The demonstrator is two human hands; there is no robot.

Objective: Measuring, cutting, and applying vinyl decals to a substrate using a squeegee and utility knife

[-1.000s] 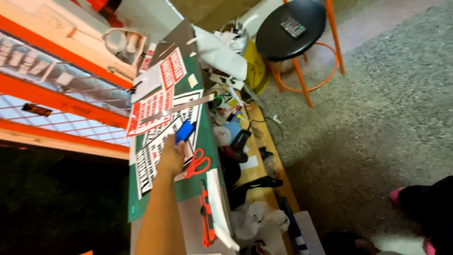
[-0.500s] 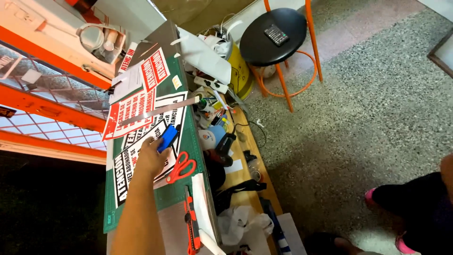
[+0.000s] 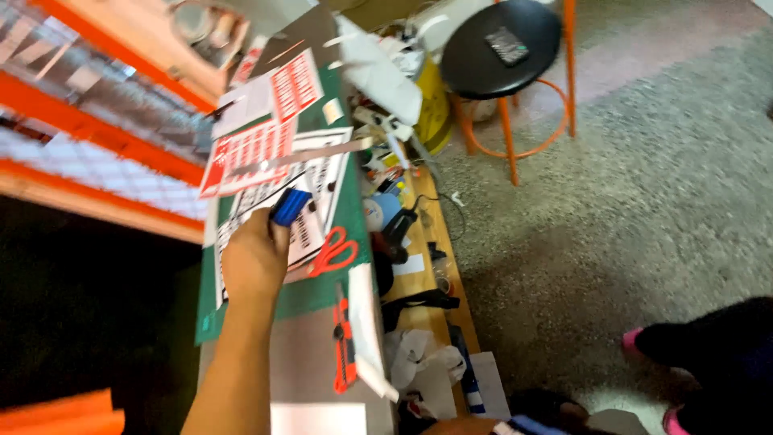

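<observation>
One hand [image 3: 256, 256], which side I cannot tell, has its grip clenched on a blue tool [image 3: 290, 206] over the black-and-white sheet [image 3: 318, 181] at frame centre-left. Red scissors [image 3: 332, 252] lie beside it; the sheet looks uncut.

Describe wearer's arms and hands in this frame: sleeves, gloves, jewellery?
Only one arm shows, which side is unclear. The hand is bare: no glove, and no ring or watch visible. The forearm is bare too, with no sleeve in frame. The other hand is out of view.
</observation>
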